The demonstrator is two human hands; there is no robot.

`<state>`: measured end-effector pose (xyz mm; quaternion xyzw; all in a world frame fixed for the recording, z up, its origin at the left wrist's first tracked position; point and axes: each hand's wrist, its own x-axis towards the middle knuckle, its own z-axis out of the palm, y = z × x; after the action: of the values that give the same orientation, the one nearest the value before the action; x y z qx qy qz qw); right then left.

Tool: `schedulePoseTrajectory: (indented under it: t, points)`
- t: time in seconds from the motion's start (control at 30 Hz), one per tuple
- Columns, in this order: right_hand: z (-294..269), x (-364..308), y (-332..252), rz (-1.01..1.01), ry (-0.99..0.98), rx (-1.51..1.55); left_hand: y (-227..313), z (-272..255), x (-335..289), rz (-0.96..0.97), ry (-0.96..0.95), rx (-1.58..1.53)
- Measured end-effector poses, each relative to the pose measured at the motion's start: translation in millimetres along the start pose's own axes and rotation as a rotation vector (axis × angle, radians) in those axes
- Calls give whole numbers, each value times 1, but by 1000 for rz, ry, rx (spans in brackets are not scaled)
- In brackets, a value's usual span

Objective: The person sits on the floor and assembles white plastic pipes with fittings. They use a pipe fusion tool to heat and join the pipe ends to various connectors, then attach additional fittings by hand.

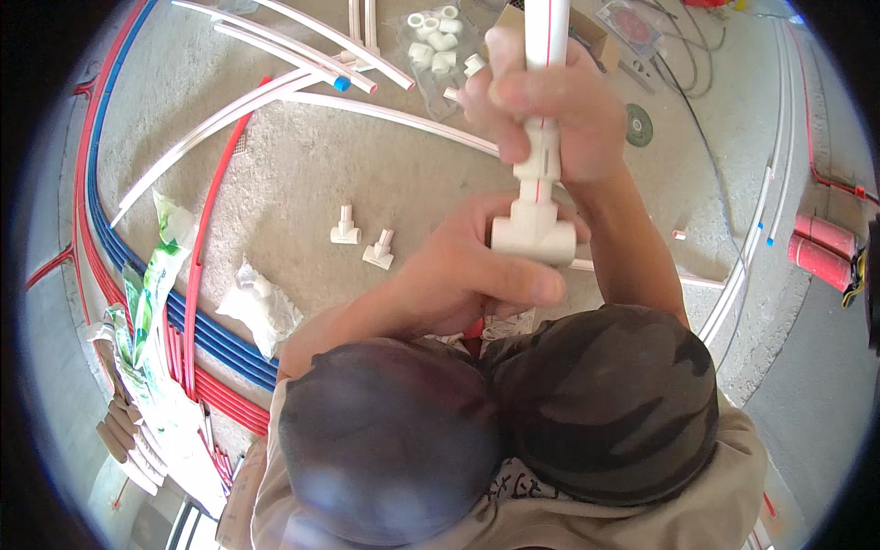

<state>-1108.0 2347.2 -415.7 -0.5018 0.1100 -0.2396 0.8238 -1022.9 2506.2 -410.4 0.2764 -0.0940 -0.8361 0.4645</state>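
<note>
A white tee fitting is held above the bare concrete floor, in front of the person's knees. Its crossbar lies level, and a short red-striped stub rises from its branch into a white coupling. Above the coupling stands a thick white pipe with a red line down its face, running out at the upper edge of the view.

The left hand is closed around the tee fitting, its thumb lying along the lower side and its other fingers partly hidden behind. The right hand wraps the thick white pipe just above the coupling, its fingers curled tightly and slightly blurred.

On the floor to the left, two small tees with stubs sit near each other. Farther out, long white pipes cross the floor, with a clear bag of white fittings beside them. A red pipe slants toward bundled blue tubes and red tubes, near a crumpled white plastic bag. On the right are a dark round disc, a black cable and red cylinders.
</note>
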Motion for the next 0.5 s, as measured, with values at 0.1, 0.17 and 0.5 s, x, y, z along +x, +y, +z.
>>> schedulePoseTrajectory:
  t: [0.1,0.17,0.5]
  points:
    - [19,-11,-6,78,-76,-94,-8,11,-1,59,157,126]
    - [24,-12,-4,153,-89,-20,-13,11,-1,81,186,85]
    - [18,-23,23,155,-74,148,-15,-2,-4,-57,98,64]
